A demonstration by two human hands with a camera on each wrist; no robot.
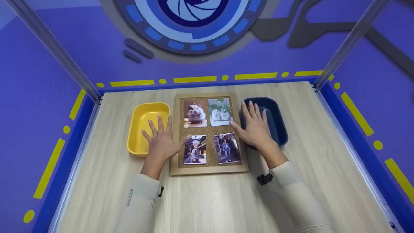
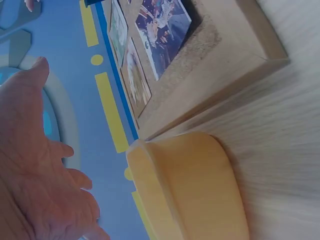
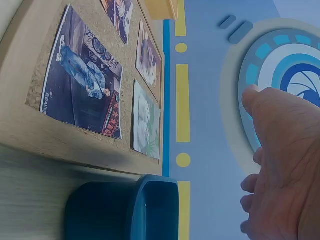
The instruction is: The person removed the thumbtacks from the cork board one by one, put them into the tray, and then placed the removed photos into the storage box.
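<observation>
A wood-framed cork board (image 1: pixel 210 131) lies on the table with several photos on it. Two hamsters (image 1: pixel 220 113) show in the upper right photo, one hamster (image 1: pixel 195 114) in the upper left. People appear in the lower left photo (image 1: pixel 195 150) and the lower right photo (image 1: pixel 227 148). My left hand (image 1: pixel 163 142) hovers with fingers spread between the yellow bin (image 1: pixel 132 136) and the board. Over the dark blue bin (image 1: pixel 280 126) my right hand (image 1: pixel 255 127) is spread too, its thumb toward the board. In the wrist views, both hands are raised, holding nothing.
The pale wooden table (image 1: pixel 207 200) extends in front of the board. A blue-purple panel (image 1: pixel 97 42) with yellow marks rises behind it, and similar panels stand at both sides. Metal posts (image 1: pixel 349 42) mark the back corners.
</observation>
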